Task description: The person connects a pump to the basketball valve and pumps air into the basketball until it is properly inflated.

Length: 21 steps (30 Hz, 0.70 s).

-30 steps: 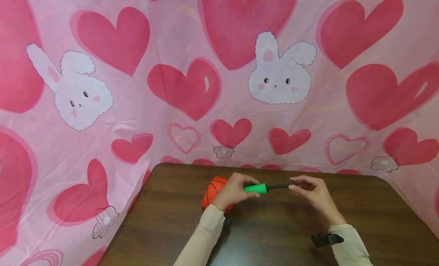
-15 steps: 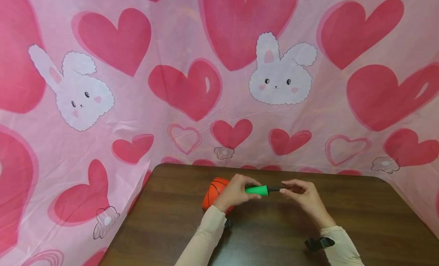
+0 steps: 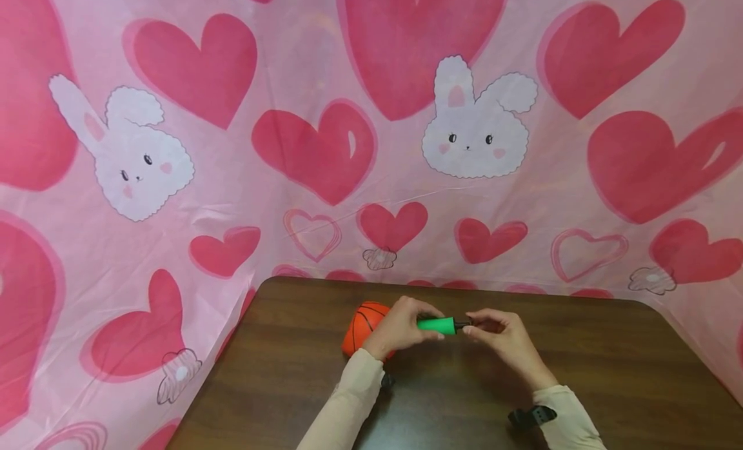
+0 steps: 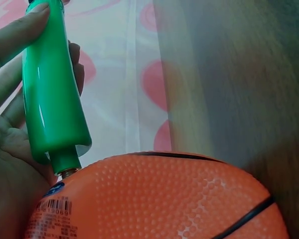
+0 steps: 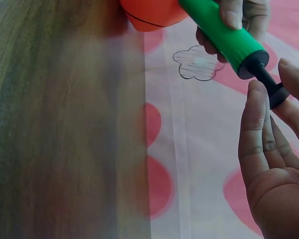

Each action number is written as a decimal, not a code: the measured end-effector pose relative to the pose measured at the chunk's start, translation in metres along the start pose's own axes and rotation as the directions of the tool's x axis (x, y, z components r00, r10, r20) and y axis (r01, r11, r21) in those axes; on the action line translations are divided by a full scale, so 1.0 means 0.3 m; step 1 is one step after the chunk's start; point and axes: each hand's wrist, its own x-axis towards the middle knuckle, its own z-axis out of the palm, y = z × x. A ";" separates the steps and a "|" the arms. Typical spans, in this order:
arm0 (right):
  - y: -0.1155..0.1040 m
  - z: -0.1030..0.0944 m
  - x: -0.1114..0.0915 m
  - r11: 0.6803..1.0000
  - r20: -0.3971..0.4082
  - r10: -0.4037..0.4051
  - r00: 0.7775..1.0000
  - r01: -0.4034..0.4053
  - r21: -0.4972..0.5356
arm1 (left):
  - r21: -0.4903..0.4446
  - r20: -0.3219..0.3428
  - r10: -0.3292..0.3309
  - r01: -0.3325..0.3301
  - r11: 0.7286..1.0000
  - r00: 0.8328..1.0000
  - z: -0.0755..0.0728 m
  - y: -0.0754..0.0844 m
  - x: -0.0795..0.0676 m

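Observation:
My left hand (image 3: 397,331) grips the green barrel of a small hand pump (image 3: 435,326), thumb on one side and fingers behind it. The pump's nozzle end meets an orange toy basketball (image 4: 164,199), which looks slack and misshapen. In the left wrist view, a short metallic tip shows between nozzle and ball, beside a printed barcode. My right hand (image 3: 505,340) holds the black plunger handle (image 5: 278,95) between thumb and fingers at the pump's other end. Only a short length of black rod shows outside the barrel. My left forearm and hand cover part of the ball in the head view.
Both hands work above a dark brown wooden table (image 3: 464,398). Pink cloth (image 3: 400,192) printed with hearts and rabbits hangs behind and to the left of it. A black strap (image 3: 531,416) sits at the right wrist.
The right hand has moved left toward the left hand, pushing the plunger rod into the green barrel. The left hand and ball have hardly moved.

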 end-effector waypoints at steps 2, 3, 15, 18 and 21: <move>0.000 -0.003 0.001 1.000 0.005 -0.003 1.000 0.003 -0.010 | -0.002 0.003 -0.004 0.004 1.000 1.000 -0.001 0.003 0.000; 0.001 -0.004 0.001 1.000 0.007 -0.003 1.000 0.003 -0.015 | -0.001 0.003 -0.005 0.005 1.000 1.000 -0.002 0.004 -0.001; 0.002 -0.014 0.005 1.000 0.035 -0.027 0.999 0.027 -0.001 | 0.017 0.022 0.015 -0.015 1.000 1.000 -0.006 0.015 0.000; -0.010 -0.019 0.003 0.999 0.020 -0.030 0.999 0.030 -0.022 | -0.002 0.030 0.012 -0.012 1.000 0.999 -0.007 0.015 0.001; -0.022 -0.022 -0.002 0.998 0.006 -0.032 0.999 0.032 -0.054 | -0.021 0.037 0.009 -0.008 1.000 0.999 -0.007 0.013 -0.001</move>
